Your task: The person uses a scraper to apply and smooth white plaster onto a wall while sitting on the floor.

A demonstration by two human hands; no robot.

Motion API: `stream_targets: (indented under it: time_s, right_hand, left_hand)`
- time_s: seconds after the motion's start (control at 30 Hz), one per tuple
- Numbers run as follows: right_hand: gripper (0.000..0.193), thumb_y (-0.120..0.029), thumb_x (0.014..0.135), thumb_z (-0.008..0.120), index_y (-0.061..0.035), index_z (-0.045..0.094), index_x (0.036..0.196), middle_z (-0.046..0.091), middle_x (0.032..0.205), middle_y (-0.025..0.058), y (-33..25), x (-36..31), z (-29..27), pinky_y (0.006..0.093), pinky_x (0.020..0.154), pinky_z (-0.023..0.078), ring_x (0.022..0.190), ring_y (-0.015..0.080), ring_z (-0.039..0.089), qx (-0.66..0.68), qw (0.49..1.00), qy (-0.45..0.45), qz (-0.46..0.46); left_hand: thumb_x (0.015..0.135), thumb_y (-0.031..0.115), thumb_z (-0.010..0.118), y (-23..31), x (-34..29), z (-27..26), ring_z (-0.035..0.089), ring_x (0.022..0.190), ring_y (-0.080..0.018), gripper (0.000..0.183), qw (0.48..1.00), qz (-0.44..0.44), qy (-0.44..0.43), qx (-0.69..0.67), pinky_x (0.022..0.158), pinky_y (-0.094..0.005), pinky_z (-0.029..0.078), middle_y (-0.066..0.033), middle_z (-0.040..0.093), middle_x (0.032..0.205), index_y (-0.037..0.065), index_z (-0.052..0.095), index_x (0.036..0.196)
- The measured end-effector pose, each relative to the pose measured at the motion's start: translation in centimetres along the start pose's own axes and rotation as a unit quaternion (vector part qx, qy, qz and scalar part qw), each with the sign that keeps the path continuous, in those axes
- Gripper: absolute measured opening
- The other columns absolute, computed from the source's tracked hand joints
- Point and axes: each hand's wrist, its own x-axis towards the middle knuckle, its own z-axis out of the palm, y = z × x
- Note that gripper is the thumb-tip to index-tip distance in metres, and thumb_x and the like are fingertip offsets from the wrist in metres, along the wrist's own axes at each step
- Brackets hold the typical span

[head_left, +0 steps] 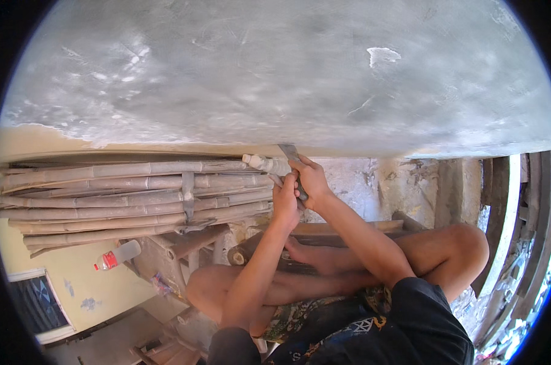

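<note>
My right hand is closed around the handle of a putty knife. Its grey blade points up to the lower edge of a large grey, smeared surface. Pressed close beside it, my left hand is closed on a flat grey tool, of which only a short end shows. A pale, lumpy mass lies just beyond that end. Whether it rests on the tool cannot be made out. The fingers hide most of both handles.
Bundled bamboo poles stretch to the left, bound by a strap. Below them a clear bottle with a red label lies near a wooden frame. Timber boards stand at right. My crossed legs are beneath my arms.
</note>
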Motion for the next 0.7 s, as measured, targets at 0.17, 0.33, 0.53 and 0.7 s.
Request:
stream_targets:
  time_s: [0.17,0.33,0.53,0.7]
  right_hand:
    - [0.037,-0.009,0.086,0.048,-0.0046,0.045,0.123,0.042,0.054,0.002,-0.5,0.5,0.1,0.0255,0.031,0.029,0.036,0.0106,0.037,-0.034,0.999,0.001,-0.026]
    - [0.04,-0.008,0.086,0.048,-0.004,0.043,0.125,0.043,0.053,0.002,-0.1,-0.3,0.0,0.0255,0.031,0.029,0.037,0.0103,0.038,-0.044,0.999,-0.001,-0.014]
    - [0.044,-0.003,0.081,0.05,-0.0024,0.043,0.124,0.045,0.054,0.0026,0.3,-0.5,0.1,0.0253,0.031,0.029,0.037,0.0098,0.038,-0.059,0.997,0.005,-0.041]
    - [0.048,0.0,0.078,0.049,-0.0024,0.044,0.125,0.047,0.055,0.0033,0.5,-0.2,0.2,0.025,0.032,0.03,0.038,0.0095,0.039,-0.072,0.996,0.013,-0.05]
  left_hand:
    - [0.085,0.027,0.054,0.7,-0.2,0.7,0.036,0.055,-0.0018,0.018,1.0,0.003,0.005,0.015,0.045,-0.0192,0.028,0.0071,0.039,0.064,0.014,0.047,0.074]
    - [0.086,0.026,0.054,0.0,-0.4,0.0,0.035,0.054,-0.0018,0.02,1.0,-0.011,0.01,0.024,0.045,-0.0195,0.028,0.0068,0.039,0.064,0.014,0.046,0.073]
    - [0.087,0.025,0.054,-0.4,-0.2,-0.8,0.035,0.055,-0.0022,0.022,1.0,-0.012,0.004,0.005,0.046,-0.0193,0.029,0.0064,0.04,0.065,0.013,0.044,0.071]
    - [0.088,0.027,0.053,-0.6,0.3,-1.1,0.036,0.054,-0.002,0.022,1.0,0.014,0.016,0.017,0.043,-0.0193,0.028,0.0065,0.04,0.065,0.013,0.044,0.073]
